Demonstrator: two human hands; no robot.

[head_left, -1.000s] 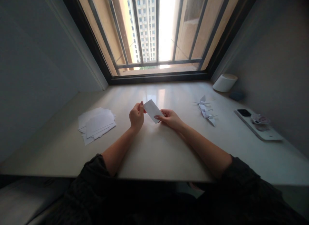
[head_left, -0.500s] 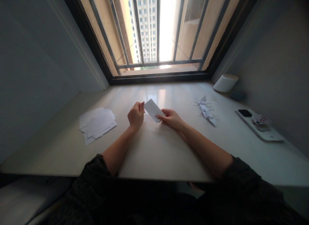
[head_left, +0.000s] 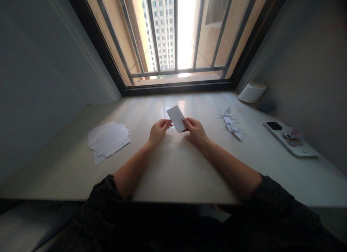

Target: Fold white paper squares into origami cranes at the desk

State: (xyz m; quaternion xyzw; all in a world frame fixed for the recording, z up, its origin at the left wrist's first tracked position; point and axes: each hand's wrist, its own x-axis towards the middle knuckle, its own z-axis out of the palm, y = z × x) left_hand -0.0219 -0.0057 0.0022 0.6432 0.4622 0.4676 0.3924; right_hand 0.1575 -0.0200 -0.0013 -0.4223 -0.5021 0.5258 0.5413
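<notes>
A small folded white paper (head_left: 176,117) stands tilted just above the pale table (head_left: 173,172), near its middle. My right hand (head_left: 195,130) pinches the paper's lower right corner between thumb and fingers. My left hand (head_left: 158,131) is at the paper's lower left edge, its fingertips closed on it. Both forearms reach in from the near edge in dark sleeves.
A loose stack of white sheets (head_left: 108,140) lies to the left. Folded paper cranes (head_left: 231,124) sit to the right. Further right lies a white tablet (head_left: 290,144) with a phone and a small round object on it. A white cylinder (head_left: 252,92) stands by the window.
The paper has turned more upright and shifted slightly right and away. My left hand has dropped from its top left corner to its lower left edge. My right hand has moved up closer.
</notes>
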